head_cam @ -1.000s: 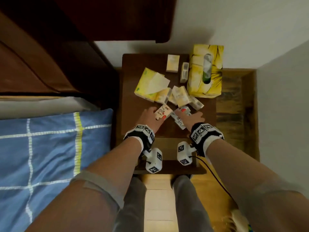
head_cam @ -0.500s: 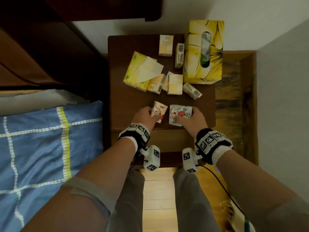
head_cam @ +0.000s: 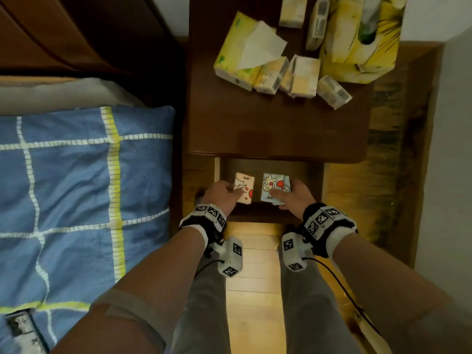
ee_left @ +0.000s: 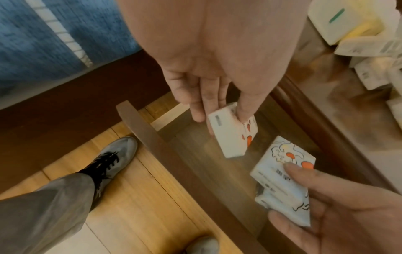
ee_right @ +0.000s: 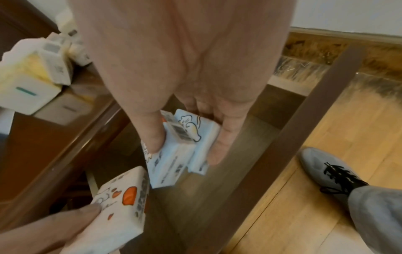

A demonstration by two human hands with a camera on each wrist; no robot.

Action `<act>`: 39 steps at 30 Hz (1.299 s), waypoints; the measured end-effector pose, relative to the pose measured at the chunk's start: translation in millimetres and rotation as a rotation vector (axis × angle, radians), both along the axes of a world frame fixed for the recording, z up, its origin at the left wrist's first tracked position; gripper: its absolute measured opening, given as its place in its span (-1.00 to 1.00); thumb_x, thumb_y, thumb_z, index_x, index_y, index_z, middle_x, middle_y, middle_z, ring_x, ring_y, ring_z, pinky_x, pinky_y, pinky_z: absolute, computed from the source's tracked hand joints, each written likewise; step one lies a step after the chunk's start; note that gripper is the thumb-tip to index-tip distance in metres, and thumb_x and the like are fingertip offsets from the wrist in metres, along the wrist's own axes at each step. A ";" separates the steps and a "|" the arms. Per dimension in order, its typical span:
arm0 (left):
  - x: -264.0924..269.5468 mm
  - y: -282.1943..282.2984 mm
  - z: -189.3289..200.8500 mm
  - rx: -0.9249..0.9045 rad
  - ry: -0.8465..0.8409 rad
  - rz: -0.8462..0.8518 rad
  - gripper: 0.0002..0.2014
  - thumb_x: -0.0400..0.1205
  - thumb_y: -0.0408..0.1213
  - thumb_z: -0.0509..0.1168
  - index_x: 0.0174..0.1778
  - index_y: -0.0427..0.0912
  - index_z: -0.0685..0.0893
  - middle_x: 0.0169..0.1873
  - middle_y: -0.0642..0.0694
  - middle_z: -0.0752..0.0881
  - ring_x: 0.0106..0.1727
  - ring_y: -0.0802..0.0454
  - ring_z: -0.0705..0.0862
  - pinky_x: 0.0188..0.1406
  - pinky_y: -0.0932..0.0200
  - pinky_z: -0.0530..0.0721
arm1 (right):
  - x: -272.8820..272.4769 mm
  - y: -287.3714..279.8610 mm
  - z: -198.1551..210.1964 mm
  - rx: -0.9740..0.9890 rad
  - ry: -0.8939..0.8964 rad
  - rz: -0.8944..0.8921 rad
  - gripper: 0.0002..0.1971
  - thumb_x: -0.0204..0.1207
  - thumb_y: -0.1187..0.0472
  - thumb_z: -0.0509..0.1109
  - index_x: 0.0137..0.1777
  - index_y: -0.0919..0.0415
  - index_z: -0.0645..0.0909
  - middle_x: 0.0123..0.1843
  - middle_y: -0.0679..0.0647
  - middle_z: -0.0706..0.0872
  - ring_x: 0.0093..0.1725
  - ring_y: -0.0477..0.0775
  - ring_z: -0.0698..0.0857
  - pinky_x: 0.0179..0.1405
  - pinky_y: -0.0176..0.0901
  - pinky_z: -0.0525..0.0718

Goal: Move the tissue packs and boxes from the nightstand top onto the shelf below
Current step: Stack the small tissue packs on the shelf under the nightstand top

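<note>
My left hand [head_cam: 223, 196] pinches a pink-white tissue pack [head_cam: 244, 188] with red hearts, thumb on top, over the lower shelf [head_cam: 304, 172] of the nightstand. Beside it my right hand [head_cam: 290, 198] grips two pale blue tissue packs [head_cam: 274, 187] together, thumb above and fingers below. The left wrist view shows the pink pack [ee_left: 234, 132] and the blue packs [ee_left: 284, 185] above the shelf board. In the right wrist view the blue packs [ee_right: 182, 147] sit stacked in my fingers. Several yellow packs [head_cam: 301, 76] and two yellow tissue boxes [head_cam: 240, 52] stay on the nightstand top [head_cam: 275, 129].
A bed with a blue checked cover [head_cam: 76, 195] lies close on the left. A white wall [head_cam: 457, 149] stands on the right. My legs and grey shoes [ee_left: 117, 154] are on the wooden floor [head_cam: 252, 277] before the shelf's front rail [ee_left: 152, 137].
Both hands lifted their packs off the nightstand top and brought them down toward me, in front of its edge, over the lower shelf. My head has tipped further down.
</note>
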State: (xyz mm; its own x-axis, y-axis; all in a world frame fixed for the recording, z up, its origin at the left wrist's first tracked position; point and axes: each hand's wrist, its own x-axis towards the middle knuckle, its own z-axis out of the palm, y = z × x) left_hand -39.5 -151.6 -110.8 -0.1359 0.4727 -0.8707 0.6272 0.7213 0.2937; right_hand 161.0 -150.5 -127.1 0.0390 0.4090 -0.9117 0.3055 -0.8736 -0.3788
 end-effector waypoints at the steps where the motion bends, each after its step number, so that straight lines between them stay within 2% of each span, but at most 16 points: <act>1: -1.7 -0.6 -3.6 0.016 0.016 -0.023 -0.69 0.65 0.05 0.30 0.16 -0.07 0.71 -0.11 0.00 0.74 -0.12 0.04 0.67 -0.01 0.08 0.66 | -3.4 0.0 -4.6 0.004 -0.011 -0.011 -0.68 0.52 0.20 0.52 0.19 0.07 0.49 0.25 0.12 0.72 0.13 0.14 0.75 0.13 0.08 0.78; 2: -3.0 -0.2 -7.3 0.036 0.033 -0.040 -0.68 0.67 0.06 0.28 0.14 -0.07 0.73 -0.20 0.02 0.71 -0.21 0.07 0.64 -0.06 0.08 0.67 | -6.8 0.5 -9.5 0.007 -0.019 -0.019 -0.64 0.53 0.20 0.51 0.24 0.09 0.46 0.26 0.11 0.70 0.13 0.14 0.74 0.11 0.07 0.78; 4: -4.8 1.2 -14.3 0.071 0.049 -0.071 -0.68 0.67 0.07 0.26 0.12 -0.06 0.75 -0.23 0.02 0.71 -0.25 0.07 0.64 -0.04 0.03 0.72 | -13.5 1.2 -19.2 0.022 -0.031 -0.013 -0.43 0.54 0.17 0.50 0.48 0.10 0.33 0.27 0.07 0.64 0.16 0.15 0.71 0.05 0.04 0.77; 5: -5.3 1.6 -17.2 0.079 0.053 -0.089 -0.68 0.67 0.07 0.27 0.13 -0.06 0.75 -0.20 0.00 0.74 -0.21 0.04 0.68 -0.01 0.00 0.74 | -17.3 0.9 -24.5 0.034 -0.038 0.000 -0.31 0.53 0.14 0.51 0.57 0.08 0.24 0.30 0.04 0.62 0.20 0.15 0.70 0.06 0.06 0.77; 7: -6.7 2.4 -22.0 0.071 0.064 -0.145 -0.67 0.67 0.05 0.26 0.18 -0.07 0.74 -0.08 -0.02 0.80 -0.11 -0.02 0.74 0.01 -0.03 0.77 | -24.6 0.2 -35.1 0.064 -0.060 0.038 -0.23 0.52 0.10 0.51 0.64 0.01 0.17 0.38 0.04 0.60 0.27 0.15 0.67 0.22 0.14 0.73; 11: -13.1 0.9 -23.5 0.080 0.139 -0.239 -0.70 0.70 -0.04 0.21 0.24 -0.01 0.73 0.09 -0.05 0.76 -0.04 -0.05 0.71 -0.06 0.07 0.70 | -36.0 1.2 -52.1 0.070 -0.123 0.101 -0.28 0.50 0.04 0.51 0.62 -0.05 0.26 0.45 0.04 0.59 0.36 0.18 0.64 0.34 0.19 0.66; 14: -28.3 -6.7 -22.7 0.152 0.191 -0.186 -0.76 0.70 -0.09 0.22 0.21 -0.01 0.70 0.17 -0.08 0.66 -0.01 -0.04 0.63 -0.10 0.08 0.55 | -42.6 1.8 -56.5 0.058 -0.146 0.123 -0.30 0.51 0.07 0.50 0.62 -0.03 0.28 0.46 0.06 0.60 0.38 0.17 0.63 0.38 0.08 0.62; 16: -39.8 -10.8 -24.9 0.141 0.155 -0.142 -0.73 0.68 -0.11 0.25 0.28 0.00 0.65 0.28 -0.10 0.61 0.15 -0.08 0.66 -0.04 0.08 0.53 | -46.0 3.0 -56.4 0.072 -0.153 0.116 -0.31 0.53 0.10 0.49 0.62 -0.01 0.29 0.45 0.06 0.60 0.38 0.16 0.62 0.37 0.02 0.62; 18: -48.8 -13.1 -28.6 0.107 0.126 -0.100 -0.67 0.67 -0.14 0.28 0.37 -0.01 0.58 0.35 -0.11 0.57 0.21 -0.09 0.66 -0.02 0.09 0.56 | -48.9 4.7 -57.8 0.083 -0.144 0.112 -0.31 0.53 0.12 0.50 0.62 0.00 0.30 0.45 0.06 0.61 0.38 0.16 0.63 0.36 0.02 0.64; 21: -57.8 -11.2 -35.6 0.102 0.132 -0.036 -0.56 0.64 -0.16 0.29 0.46 -0.08 0.47 0.35 -0.11 0.59 0.18 -0.09 0.68 -0.05 0.06 0.58 | -57.8 8.5 -63.5 0.049 -0.112 0.152 -0.32 0.52 0.18 0.49 0.61 0.02 0.32 0.43 0.09 0.62 0.32 0.15 0.66 0.32 0.01 0.66; 25: -62.6 -5.6 -45.3 0.075 0.097 -0.017 -0.52 0.64 -0.13 0.27 0.49 -0.06 0.41 0.34 -0.08 0.64 0.22 -0.10 0.69 0.12 -0.04 0.68 | -76.6 9.8 -80.3 0.027 -0.093 0.341 -0.44 0.52 0.31 0.46 0.52 0.10 0.45 0.40 0.18 0.64 0.33 0.18 0.64 0.20 -0.12 0.62; 28: -62.6 -5.2 -53.2 0.074 0.073 -0.035 -0.53 0.65 -0.12 0.27 0.49 -0.06 0.43 0.34 -0.05 0.65 0.24 -0.08 0.68 0.13 0.01 0.64 | -87.0 6.4 -94.1 -0.027 -0.135 0.403 -0.48 0.52 0.18 0.50 0.48 0.13 0.50 0.38 0.20 0.65 0.31 0.21 0.64 0.23 -0.06 0.65; 31: -61.8 -4.7 -59.6 0.100 0.065 -0.039 -0.55 0.65 -0.12 0.28 0.48 -0.07 0.46 0.33 -0.06 0.67 0.29 -0.08 0.67 0.25 -0.06 0.66 | -89.4 6.1 -102.4 -0.055 -0.163 0.388 -0.46 0.54 0.08 0.49 0.48 0.20 0.52 0.39 0.16 0.65 0.37 0.23 0.62 0.30 -0.03 0.60; 35: -63.2 -2.2 -63.2 0.120 0.049 -0.047 -0.55 0.65 -0.14 0.30 0.48 -0.07 0.47 0.33 -0.05 0.67 0.28 -0.07 0.67 0.19 0.00 0.65 | -87.7 13.5 -110.6 -0.051 -0.284 0.450 -0.54 0.57 0.30 0.41 0.48 0.20 0.51 0.41 0.22 0.63 0.35 0.26 0.64 0.28 0.04 0.67; 37: -64.6 -2.5 -64.9 0.119 0.042 -0.049 -0.55 0.64 -0.15 0.30 0.48 -0.06 0.47 0.32 -0.05 0.67 0.27 -0.06 0.67 0.19 0.00 0.65 | -86.6 17.1 -110.1 -0.024 -0.331 0.482 -0.49 0.54 0.23 0.39 0.51 0.12 0.46 0.45 0.23 0.58 0.38 0.30 0.59 0.32 0.10 0.65; 39: -66.2 -2.6 -66.9 0.120 0.038 -0.051 -0.53 0.63 -0.15 0.31 0.48 -0.04 0.45 0.32 -0.04 0.66 0.26 -0.07 0.68 0.20 -0.03 0.68 | -85.2 21.1 -109.4 0.067 -0.369 0.507 -0.43 0.45 0.06 0.36 0.50 -0.07 0.41 0.46 0.18 0.51 0.40 0.31 0.53 0.36 0.14 0.60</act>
State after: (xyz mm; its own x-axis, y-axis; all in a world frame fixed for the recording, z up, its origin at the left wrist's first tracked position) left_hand -105.7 -154.2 -177.7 -0.1408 0.5804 -0.8021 0.6745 0.6493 0.3514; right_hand 75.7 -129.5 -236.6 0.1326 0.5151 -0.8468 0.7963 -0.5641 -0.2185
